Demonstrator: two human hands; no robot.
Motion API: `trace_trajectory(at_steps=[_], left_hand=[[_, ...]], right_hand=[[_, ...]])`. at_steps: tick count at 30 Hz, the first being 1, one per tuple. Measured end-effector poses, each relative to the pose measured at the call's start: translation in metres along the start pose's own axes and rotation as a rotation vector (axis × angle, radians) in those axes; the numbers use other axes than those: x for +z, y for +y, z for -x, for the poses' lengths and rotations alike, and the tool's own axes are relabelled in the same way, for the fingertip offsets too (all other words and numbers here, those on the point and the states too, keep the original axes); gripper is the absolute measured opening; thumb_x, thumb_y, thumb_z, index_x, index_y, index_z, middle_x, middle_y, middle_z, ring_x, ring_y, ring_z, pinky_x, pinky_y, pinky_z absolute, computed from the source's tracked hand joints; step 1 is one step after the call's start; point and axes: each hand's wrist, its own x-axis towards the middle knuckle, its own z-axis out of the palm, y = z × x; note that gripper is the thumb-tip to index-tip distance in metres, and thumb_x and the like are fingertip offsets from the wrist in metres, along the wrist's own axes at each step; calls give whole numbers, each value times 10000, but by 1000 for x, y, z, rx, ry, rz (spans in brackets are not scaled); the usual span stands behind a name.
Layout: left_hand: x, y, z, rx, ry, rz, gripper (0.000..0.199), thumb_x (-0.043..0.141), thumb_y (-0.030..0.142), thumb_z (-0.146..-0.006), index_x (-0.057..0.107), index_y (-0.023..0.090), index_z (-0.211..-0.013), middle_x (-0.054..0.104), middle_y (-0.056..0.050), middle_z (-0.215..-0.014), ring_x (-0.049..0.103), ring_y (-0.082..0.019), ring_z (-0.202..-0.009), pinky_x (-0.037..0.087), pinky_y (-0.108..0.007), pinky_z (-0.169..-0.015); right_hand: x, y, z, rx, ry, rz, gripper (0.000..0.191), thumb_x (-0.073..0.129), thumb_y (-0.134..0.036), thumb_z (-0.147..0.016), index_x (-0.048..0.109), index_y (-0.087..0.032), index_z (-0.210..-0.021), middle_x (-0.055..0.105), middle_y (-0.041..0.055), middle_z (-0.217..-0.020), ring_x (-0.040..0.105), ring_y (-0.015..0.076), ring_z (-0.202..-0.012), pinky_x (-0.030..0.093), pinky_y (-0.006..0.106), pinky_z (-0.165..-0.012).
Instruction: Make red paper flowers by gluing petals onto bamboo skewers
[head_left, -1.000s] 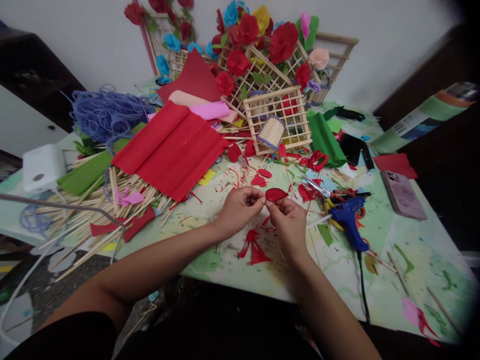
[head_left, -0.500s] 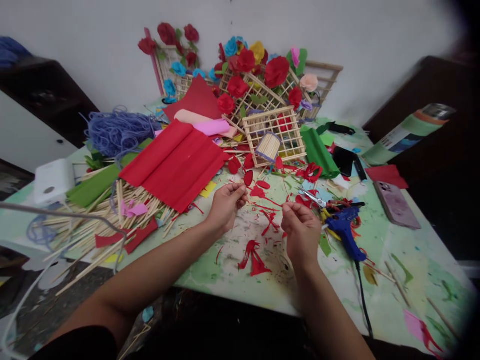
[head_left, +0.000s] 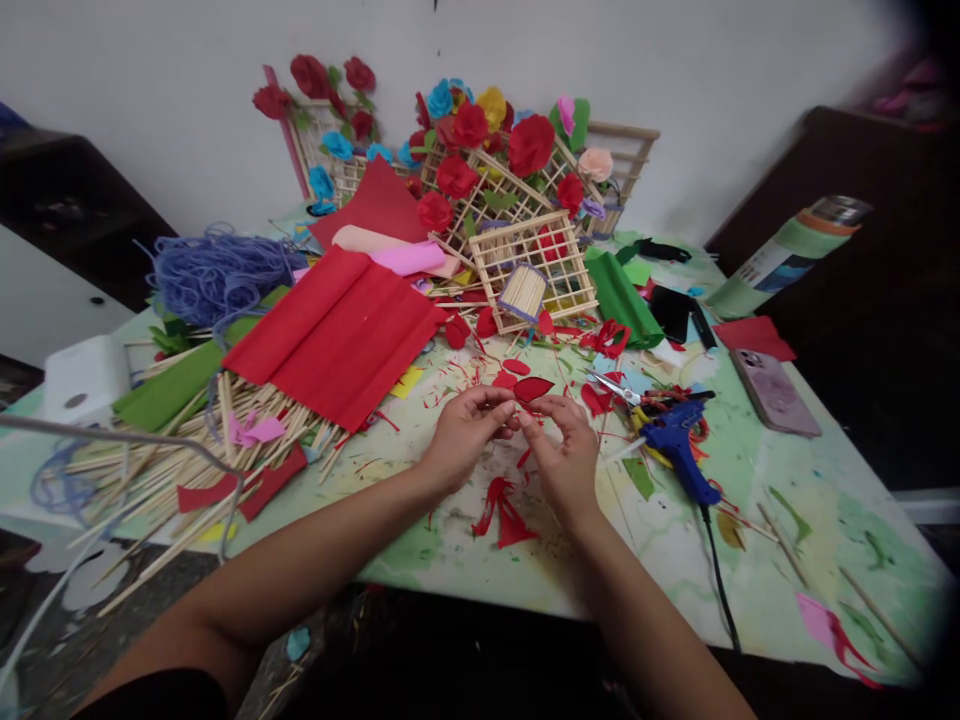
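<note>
Red petal (head_left: 534, 388): rejoining left hand (head_left: 466, 432) and right hand (head_left: 564, 462), lately apart, seemingly resuming shaping; grasping it in the left grip, leaving the right grip hard to tell.

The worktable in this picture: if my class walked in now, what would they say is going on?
A person's left hand and right hand meet over the table, with a small red petal-shaped piece held up where they meet; which hand grips it is unclear. A red scrap lies nearer the table edge. Open scissors and a blue glue gun lie right of the hands. To the left, a large red sheet covers some thin sticks. Paper flowers show at the back.
</note>
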Motion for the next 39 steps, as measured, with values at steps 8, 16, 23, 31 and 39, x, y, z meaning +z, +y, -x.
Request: trace_trajectory(at_steps=[8, 16, 23, 31, 39], left_hand=[[1, -1, 6, -9, -92, -84, 267, 723, 269, -678, 673, 133, -901, 680, -30, -716, 633, -110, -653, 537, -266, -666], [2, -2, 8, 23, -40, -60, 331, 759, 248, -634, 513, 160, -838, 632, 19, -690, 624, -101, -584, 526, -243, -597], [0, 0, 5, 101, -47, -25, 333, 726, 227, -680, 503, 177, -922, 636, 8, -788, 613, -98, -717, 501, -236, -683], [-6, 5, -1, 86, -47, -112, 387, 762, 207, -628, 593, 167, -973, 686, -24, -802, 637, -130, -757, 475, -253, -734], [-7, 11, -4, 133, -8, -217, 477, 739, 183, -643, 544, 146, -1077, 684, -14, -719, 619, -111, -673, 452, -227, -673]], right_hand=[[5, 4, -2, 161, 32, -275, 134, 632, -313, -757, 634, -185, -719, 627, 16, -759, 565, 169, -764, 424, 325, -767], [12, 8, 4, 308, 43, -467, 157, 671, -322, -709, 621, -184, -654, 588, -13, -655, 515, 136, -647, 419, 284, -662], [8, -3, -3, 438, -21, -658, 155, 705, -279, -639, 601, -174, -593, 562, -31, -586, 487, 110, -581, 402, 256, -606], [1, -1, -12, 506, -217, -581, 211, 733, -339, -572, 609, -169, -562, 570, -23, -528, 444, 97, -491, 355, 244, -514], [4, -4, -10, 300, -160, -220, 175, 665, -331, -673, 653, -170, -608, 619, 8, -615, 536, 147, -602, 412, 289, -617]])
